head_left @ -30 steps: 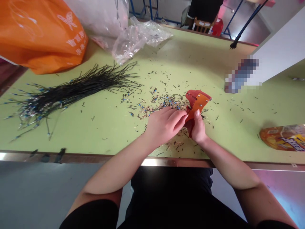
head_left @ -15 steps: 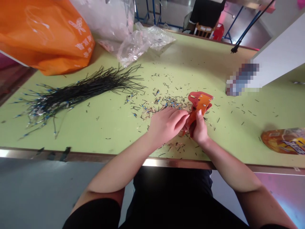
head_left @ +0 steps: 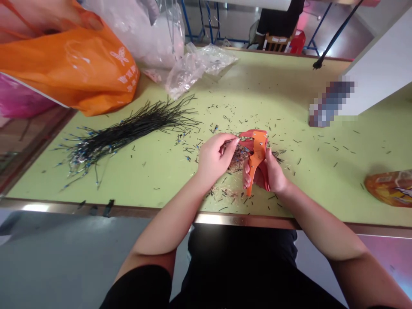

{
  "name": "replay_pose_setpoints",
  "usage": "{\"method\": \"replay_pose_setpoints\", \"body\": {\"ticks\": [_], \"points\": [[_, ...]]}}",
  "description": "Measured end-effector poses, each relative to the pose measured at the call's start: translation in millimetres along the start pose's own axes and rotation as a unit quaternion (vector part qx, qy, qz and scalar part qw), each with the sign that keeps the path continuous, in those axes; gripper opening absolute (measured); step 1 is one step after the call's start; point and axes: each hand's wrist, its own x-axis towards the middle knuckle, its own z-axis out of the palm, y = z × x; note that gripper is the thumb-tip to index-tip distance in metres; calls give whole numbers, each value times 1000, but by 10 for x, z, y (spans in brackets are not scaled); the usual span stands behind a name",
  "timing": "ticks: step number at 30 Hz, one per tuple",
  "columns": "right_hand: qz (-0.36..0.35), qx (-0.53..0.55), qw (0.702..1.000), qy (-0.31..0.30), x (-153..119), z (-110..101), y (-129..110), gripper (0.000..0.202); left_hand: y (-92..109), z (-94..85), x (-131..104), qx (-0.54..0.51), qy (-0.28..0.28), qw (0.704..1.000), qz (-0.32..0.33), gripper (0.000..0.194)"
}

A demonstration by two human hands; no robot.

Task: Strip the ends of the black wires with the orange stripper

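In my right fingers (head_left: 246, 175) the tool (head_left: 259, 146) is bright orange and red. Under them the tabletop (head_left: 170, 174) is yellow-green, speckled with black, blue and coppery scraps (head_left: 237, 158). Left of my fingers, the wires (head_left: 133, 126) are black with blue ends; farther left, the bag (head_left: 99, 71) is orange, printed with a white butterfly (head_left: 119, 55).

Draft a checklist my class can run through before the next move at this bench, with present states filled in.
1. Right hand gripping the orange-red hand tool: ok.
2. Left hand near the tool's head: ok, finger and thumb pinched beside it.
3. What the left hand holds: cannot tell, too small.
4. Bundle of black wires apart from both hands: ok.
5. Table under the tool free of scraps: not ok, offcuts litter it.
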Motion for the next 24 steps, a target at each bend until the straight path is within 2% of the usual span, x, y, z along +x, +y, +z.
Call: {"method": "replay_pose_setpoints", "body": {"ticks": [8,11,16,24], "points": [[-8,-25,999,-19,-9,-16,-13,81,-51,-84,9,75,-47,995,47,18],[-20,-30,999,-24,-11,-12,-27,78,-86,-87,-9,71,-73,995,23,16],[4,-31,999,-24,-28,-12,-37,74,-153,-83,-27,19,-66,997,-24,4],[15,-25,1000,5,-34,98,-34,70,-217,-122,3,-12,-106,993,-54,7]]}}
